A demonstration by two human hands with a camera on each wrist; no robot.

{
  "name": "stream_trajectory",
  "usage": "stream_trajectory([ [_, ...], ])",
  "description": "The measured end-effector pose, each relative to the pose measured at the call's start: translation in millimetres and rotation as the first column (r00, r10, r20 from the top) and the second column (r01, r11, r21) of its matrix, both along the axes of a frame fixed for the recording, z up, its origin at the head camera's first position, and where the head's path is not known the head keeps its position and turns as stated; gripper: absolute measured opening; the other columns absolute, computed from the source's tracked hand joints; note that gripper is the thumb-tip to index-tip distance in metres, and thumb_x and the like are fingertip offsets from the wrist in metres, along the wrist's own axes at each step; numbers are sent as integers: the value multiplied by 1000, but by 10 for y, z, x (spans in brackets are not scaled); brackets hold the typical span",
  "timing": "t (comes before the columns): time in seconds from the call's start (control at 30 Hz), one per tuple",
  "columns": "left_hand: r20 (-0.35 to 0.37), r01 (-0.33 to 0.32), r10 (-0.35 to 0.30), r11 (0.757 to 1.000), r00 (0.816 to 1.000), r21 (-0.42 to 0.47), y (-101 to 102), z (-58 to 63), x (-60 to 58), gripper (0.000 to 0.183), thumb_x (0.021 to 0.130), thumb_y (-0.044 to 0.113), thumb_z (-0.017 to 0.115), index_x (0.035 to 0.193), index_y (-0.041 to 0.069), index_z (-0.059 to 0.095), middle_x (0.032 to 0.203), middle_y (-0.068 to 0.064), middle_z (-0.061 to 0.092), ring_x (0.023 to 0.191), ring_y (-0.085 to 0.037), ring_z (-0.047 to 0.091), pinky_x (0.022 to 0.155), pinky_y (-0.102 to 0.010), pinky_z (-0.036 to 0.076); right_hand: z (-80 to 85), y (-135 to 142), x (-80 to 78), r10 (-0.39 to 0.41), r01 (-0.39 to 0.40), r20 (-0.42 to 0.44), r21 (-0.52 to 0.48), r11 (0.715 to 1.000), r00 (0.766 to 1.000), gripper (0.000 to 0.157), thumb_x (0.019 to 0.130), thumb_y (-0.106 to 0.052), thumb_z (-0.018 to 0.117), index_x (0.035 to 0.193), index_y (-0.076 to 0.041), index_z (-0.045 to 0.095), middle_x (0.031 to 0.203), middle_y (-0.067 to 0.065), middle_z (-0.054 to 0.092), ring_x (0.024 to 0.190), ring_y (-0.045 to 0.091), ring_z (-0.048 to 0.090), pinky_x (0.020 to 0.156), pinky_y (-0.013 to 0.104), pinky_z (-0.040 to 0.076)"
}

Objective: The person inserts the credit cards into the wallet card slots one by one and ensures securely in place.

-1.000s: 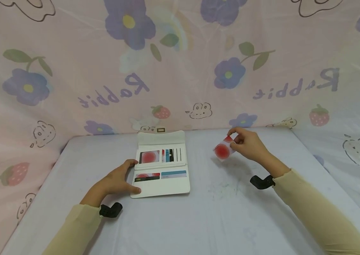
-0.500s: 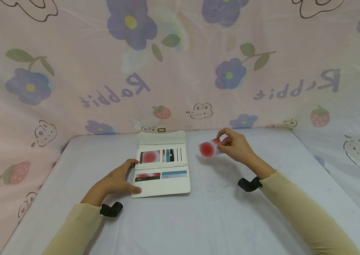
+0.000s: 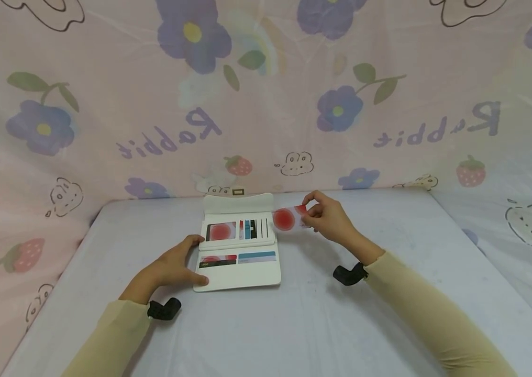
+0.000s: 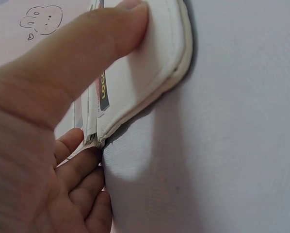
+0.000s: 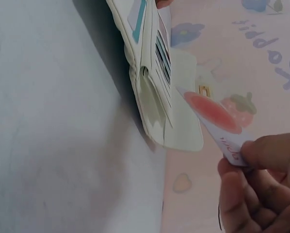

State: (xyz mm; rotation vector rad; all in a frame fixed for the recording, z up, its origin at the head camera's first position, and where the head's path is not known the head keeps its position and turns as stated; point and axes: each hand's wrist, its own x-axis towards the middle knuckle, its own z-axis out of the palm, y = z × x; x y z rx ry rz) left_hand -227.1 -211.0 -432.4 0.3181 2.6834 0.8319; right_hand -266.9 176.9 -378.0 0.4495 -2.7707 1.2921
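A white wallet (image 3: 252, 277) lies unfolded on the table, with several cards in its slots. My left hand (image 3: 169, 267) rests at its left edge. The left thumb (image 4: 116, 34) lies straight across the lower panel, while the other fingers touch the edge near the fold. My right hand (image 3: 333, 220) pinches a white card with a red circle (image 3: 284, 219) between thumb and fingers. This card is raised beside the wallet's upper right edge. In the right wrist view the card (image 5: 213, 114) is tilted, and a side pocket of the wallet (image 5: 152, 99) gapes.
A pale cloth covers the table (image 3: 266, 335). Behind it hangs a curtain (image 3: 266, 120) printed with flowers and rabbits. The wallet's flap (image 3: 237, 204) with a gold-coloured clasp piece (image 3: 237, 192) extends toward the curtain. Both wrists carry black camera mounts (image 3: 350, 274).
My right hand has carried the card leftward to the wallet's upper right edge, turning it closer to level. The left hand and the wallet have stayed in place.
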Motion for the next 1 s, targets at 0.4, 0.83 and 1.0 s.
stream_trajectory([
  [0.4,-8,6,-6,1000,1000,-5,2,-17,-13,109,61,51,87,145,14,28,153,-15,35,140,-37,32,111,-60,29,-120,-291,-41,-20,25,70,-79,997,997,31,86,-8,69,112,-9,53,81,11,73,59,17,64,59,28,54],
  [0.83,4,-9,9,1000,1000,0,-4,-3,-5,110,61,51,87,146,15,27,154,-15,33,141,-37,31,111,-62,28,-209,-433,-105,-43,49,59,-101,994,997,29,84,-8,68,110,-7,55,76,10,72,63,28,70,55,26,53],
  [1.0,6,-8,8,1000,1000,-2,-1,3,-12,110,61,52,86,146,15,27,154,-14,33,141,-37,31,111,-62,28,-218,-461,-129,-71,72,12,-92,993,997,29,84,-8,68,109,-5,54,76,10,73,57,15,68,55,25,52],
])
